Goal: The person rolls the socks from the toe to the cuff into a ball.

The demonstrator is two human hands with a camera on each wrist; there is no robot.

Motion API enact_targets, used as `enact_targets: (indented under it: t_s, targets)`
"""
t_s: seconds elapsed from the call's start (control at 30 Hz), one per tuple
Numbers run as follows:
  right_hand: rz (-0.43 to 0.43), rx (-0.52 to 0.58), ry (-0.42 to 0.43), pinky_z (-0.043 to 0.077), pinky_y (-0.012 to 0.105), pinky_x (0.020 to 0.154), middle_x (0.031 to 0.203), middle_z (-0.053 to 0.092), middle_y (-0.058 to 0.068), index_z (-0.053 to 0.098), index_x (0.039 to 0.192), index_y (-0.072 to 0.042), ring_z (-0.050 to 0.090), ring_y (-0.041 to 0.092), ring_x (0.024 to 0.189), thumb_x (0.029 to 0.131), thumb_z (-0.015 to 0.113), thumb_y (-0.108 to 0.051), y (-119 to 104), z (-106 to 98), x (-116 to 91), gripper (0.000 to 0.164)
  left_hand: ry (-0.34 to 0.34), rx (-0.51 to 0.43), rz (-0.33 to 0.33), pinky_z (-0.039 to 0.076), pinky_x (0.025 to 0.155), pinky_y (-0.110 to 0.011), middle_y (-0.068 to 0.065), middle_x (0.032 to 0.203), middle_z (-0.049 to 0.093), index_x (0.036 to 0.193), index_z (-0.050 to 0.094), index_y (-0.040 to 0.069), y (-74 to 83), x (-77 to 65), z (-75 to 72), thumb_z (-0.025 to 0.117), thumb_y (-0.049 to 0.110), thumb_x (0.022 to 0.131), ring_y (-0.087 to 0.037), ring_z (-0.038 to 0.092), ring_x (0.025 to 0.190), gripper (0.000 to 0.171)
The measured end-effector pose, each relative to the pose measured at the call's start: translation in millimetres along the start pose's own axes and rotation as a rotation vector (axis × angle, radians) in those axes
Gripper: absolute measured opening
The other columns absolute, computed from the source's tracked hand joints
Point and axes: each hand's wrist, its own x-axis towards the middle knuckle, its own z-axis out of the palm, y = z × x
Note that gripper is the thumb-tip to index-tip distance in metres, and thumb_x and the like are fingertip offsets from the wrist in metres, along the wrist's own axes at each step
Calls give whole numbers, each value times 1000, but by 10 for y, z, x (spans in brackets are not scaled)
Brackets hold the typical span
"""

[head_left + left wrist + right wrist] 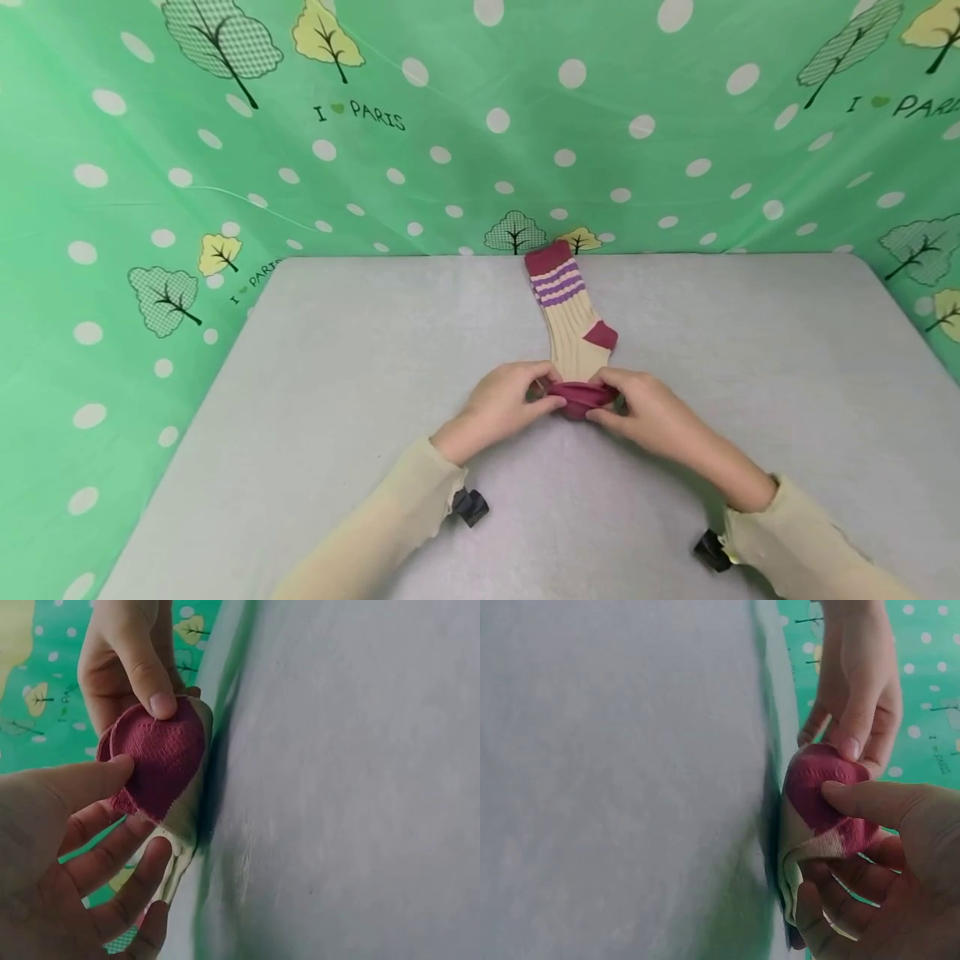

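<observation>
A cream ribbed sock (567, 329) with purple stripes and maroon cuff, heel and toe lies lengthwise on the table, its cuff at the far edge. Its maroon toe end (576, 400) is bent up toward the person. My left hand (502, 406) pinches the left side of this toe, and my right hand (656, 414) pinches the right side. Close up in the left wrist view, both thumbs press on the maroon toe fabric (161, 754), with fingers behind it. Layered cream fabric (810, 847) shows under the toe in the right wrist view.
The grey tabletop (360, 350) spreads around the sock on all sides but the far one. Behind and beside it hangs a green curtain (450, 100) with white dots and trees. Dark clips (470, 507) sit at the cream sleeves (390, 517).
</observation>
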Motion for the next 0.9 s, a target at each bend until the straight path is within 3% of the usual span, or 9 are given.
enact_targets:
  t_s: [0.23,0.33,0.53,0.63,0.77,0.9]
  targets:
    - [70,122,2,47,21,62,82,68,-1,69,99,-6,55,7,73,90,71,-11,56,-43,6,10,15,-73,-75,49,69,-19,4,88,74,98,70,18,-13,15,25,70,29,93,-5,63,76,12]
    - [107,100,27,47,20,60,78,67,-1,69,96,-5,55,9,70,90,71,-9,60,-21,18,8,23,-22,-97,48,67,-18,4,86,74,98,70,17,13,58,60,70,29,93,-4,61,73,12]
    - [122,-61,102,38,20,54,67,57,-3,65,89,-6,47,9,61,86,75,-9,47,48,34,11,59,142,-102,43,61,-18,6,79,66,96,65,15,78,126,130,73,27,91,-5,54,67,15]
    - [78,-123,133,37,21,55,68,53,-2,60,87,-9,45,10,62,83,78,-7,52,63,42,19,74,262,-51,43,61,-19,6,82,58,96,58,17,91,129,140,74,28,90,-7,51,69,20]
    - [-28,-174,127,41,22,59,73,55,-4,62,85,-13,49,9,67,80,80,-5,74,59,38,20,65,397,100,48,66,-21,6,89,58,95,61,20,76,123,132,70,22,93,-9,56,77,9]
    - [-60,-158,71,44,21,60,75,58,-6,69,88,-13,51,7,70,79,83,-12,106,32,19,17,-11,417,180,49,71,-21,7,96,59,98,65,22,39,125,100,67,20,93,-10,58,84,5]
